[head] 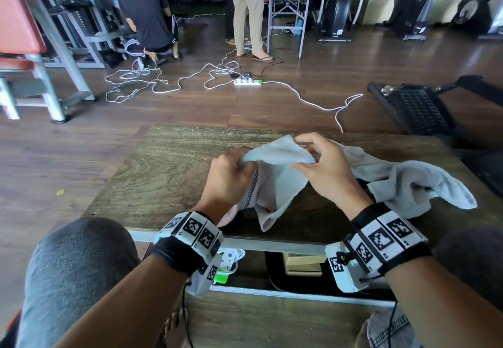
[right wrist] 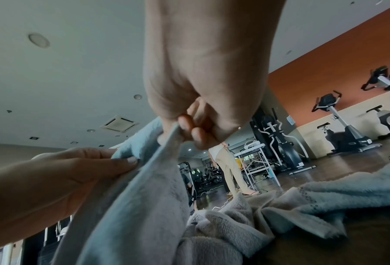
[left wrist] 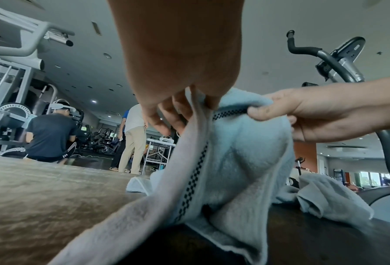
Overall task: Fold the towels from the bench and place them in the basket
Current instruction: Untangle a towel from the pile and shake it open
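Both hands pinch the towel's top edge, length hanging toward the bench.

Even daylight, soft shadows; wrist views dimmer, edges warped, close skin blurred.

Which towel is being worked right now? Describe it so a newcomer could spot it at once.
Start at the wooden bench in front of the seated person. Above its middle, the left hand and right hand pinch the top edge of a pale blue towel that hangs down to the bench. Unlike the crumpled towel lying loose at the right, it is lifted and shows a black checkered stripe.
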Motion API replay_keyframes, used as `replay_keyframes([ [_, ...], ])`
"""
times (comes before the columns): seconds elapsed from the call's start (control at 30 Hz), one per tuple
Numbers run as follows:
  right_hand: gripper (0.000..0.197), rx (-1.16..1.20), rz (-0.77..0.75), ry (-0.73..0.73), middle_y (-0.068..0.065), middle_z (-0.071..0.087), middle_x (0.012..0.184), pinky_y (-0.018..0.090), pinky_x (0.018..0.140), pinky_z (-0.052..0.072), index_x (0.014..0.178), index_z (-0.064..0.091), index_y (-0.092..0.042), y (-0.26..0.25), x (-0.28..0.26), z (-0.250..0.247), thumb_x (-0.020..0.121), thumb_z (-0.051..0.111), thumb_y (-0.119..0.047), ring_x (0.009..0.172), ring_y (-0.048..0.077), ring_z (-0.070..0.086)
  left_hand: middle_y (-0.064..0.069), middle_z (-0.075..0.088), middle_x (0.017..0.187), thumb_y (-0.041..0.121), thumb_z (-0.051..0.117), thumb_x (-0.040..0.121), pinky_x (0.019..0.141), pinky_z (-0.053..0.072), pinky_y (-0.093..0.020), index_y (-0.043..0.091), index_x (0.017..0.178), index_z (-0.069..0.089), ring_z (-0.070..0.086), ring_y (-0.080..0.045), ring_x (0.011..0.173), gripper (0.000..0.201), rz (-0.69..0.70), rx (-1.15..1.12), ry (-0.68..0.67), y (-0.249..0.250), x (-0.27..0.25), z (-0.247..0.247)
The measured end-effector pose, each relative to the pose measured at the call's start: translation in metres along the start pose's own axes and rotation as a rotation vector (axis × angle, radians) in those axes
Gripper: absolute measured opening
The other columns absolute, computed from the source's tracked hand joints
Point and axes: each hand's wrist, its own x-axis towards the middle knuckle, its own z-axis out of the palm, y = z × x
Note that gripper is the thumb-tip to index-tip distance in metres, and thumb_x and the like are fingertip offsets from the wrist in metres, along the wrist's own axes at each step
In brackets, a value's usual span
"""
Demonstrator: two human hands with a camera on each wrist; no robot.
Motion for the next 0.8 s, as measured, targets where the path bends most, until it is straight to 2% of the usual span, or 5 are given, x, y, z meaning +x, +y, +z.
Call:
replay_keyframes([
  [0.1, 0.035, -0.015, 0.05, 0.026, -0.016, 0.066, 0.099, 0.008, 0.073, 0.045, 0.11, 0.067, -0.027, 0.004, 0.002, -0.003, 0.082, 0.077, -0.008, 0.089, -0.002, 0.061, 0.003, 0.055, 0.067, 0.014, 0.054, 0.084, 0.057, 0.036, -0.025, 0.015, 0.071, 0.054, 0.049, -0.018, 0.06, 0.013, -0.007, 0.03, 0.093, -0.004, 0.002, -0.002],
  [0.33, 0.055, -0.012, 0.025, -0.179, -0.016, 0.063, 0.123, 0.018, 0.09, 0.044, 0.136, 0.052, -0.033, -0.006, -0.004, 0.009, 0.085, 0.076, -0.037, 0.111, -0.001, 0.057, 0.004, 0.072, 0.085, 0.02, 0.062, 0.091, 0.072, 0.052, -0.029, 0.017, 0.098, 0.071, 0.067, -0.013, 0.08, 0.012, 0.057, -0.048, -0.077, 0.0, 0.0, 0.005],
  [0.5, 0.011, -0.159, -0.059, -0.271, -0.019, 0.062, 0.098, 0.011, 0.072, 0.039, 0.103, 0.066, -0.03, -0.008, -0.006, 0.008, 0.095, 0.066, -0.024, 0.087, -0.011, 0.055, 0.007, 0.066, 0.071, 0.025, 0.071, 0.085, 0.066, 0.05, -0.031, 0.017, 0.085, 0.068, 0.061, -0.012, 0.069, 0.009, 0.057, -0.005, -0.106, -0.001, 0.001, 0.003],
  [0.6, 0.01, -0.181, -0.048, -0.117, -0.014, 0.061, 0.087, 0.02, 0.064, 0.04, 0.092, 0.058, -0.027, -0.003, -0.003, 0.006, 0.095, 0.063, -0.019, 0.078, 0.0, 0.056, 0.007, 0.057, 0.058, 0.042, 0.074, 0.081, 0.054, 0.043, -0.029, 0.019, 0.071, 0.061, 0.052, -0.013, 0.055, 0.028, -0.009, 0.078, -0.096, -0.006, 0.001, -0.001],
  [0.8, 0.007, -0.083, -0.014, 0.228, -0.007, 0.061, 0.086, 0.009, 0.062, 0.039, 0.099, 0.058, -0.015, 0.002, 0.003, -0.003, 0.094, 0.063, -0.016, 0.076, -0.003, 0.055, 0.006, 0.057, 0.058, 0.027, 0.064, 0.087, 0.049, 0.036, -0.022, 0.023, 0.065, 0.055, 0.051, -0.016, 0.052, 0.024, -0.252, 0.169, -0.107, -0.013, 0.004, -0.01],
])
